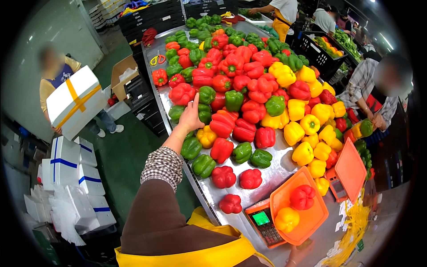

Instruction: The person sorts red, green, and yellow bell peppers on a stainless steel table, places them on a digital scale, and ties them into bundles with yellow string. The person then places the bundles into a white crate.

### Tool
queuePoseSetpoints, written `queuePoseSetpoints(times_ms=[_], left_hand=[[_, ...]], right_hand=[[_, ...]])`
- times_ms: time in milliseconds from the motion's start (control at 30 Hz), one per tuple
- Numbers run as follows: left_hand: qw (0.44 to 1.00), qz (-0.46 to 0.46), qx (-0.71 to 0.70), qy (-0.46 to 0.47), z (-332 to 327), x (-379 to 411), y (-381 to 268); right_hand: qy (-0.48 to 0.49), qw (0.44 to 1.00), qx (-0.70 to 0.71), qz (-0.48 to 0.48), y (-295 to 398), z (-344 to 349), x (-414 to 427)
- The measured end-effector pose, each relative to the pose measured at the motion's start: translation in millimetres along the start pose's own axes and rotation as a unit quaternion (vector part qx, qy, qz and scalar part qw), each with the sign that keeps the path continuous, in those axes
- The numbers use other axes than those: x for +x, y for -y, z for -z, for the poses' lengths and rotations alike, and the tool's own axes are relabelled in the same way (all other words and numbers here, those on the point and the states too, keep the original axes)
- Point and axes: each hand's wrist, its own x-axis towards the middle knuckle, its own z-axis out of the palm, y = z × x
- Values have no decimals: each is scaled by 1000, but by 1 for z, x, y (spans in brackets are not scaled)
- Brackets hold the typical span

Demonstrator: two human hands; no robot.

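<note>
My left hand (191,117) reaches over the left side of the pepper pile, fingers spread, beside a green bell pepper (207,95) and a red one (182,94). Whether it touches them is unclear. My right hand (301,251) is low in view, beside the lower edge of the orange scale tray and partly hidden by it; its fingers are hard to make out. A red bell pepper (302,197) and a yellow bell pepper (287,219) lie in the tray (312,223) of a digital scale (263,222) with a lit green display.
The metal table (213,192) carries many peppers. A second orange scale (350,170) and yellow ties (353,230) are at right. A co-worker (370,90) holds peppers across the table. At left, another person carries a foam box (75,103) near stacked foam boxes (65,160).
</note>
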Motion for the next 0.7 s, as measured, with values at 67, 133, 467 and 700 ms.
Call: queuePoseSetpoints(times_ms=[67, 133, 467, 700], left_hand=[[999, 19, -21, -31, -3, -9, 7], [996, 31, -29, -74, -17, -18, 17], [997, 2, -72, -5, -1, 2, 38], [984, -25, -156, -87, 31, 0, 12]], right_hand=[[2, 999, -51, 15, 43, 30, -9], [13, 996, -84, 4, 65, 45, -14], [27, 999, 31, -22, 28, 17, -5], [58, 996, 31, 59, -4, 17, -5]])
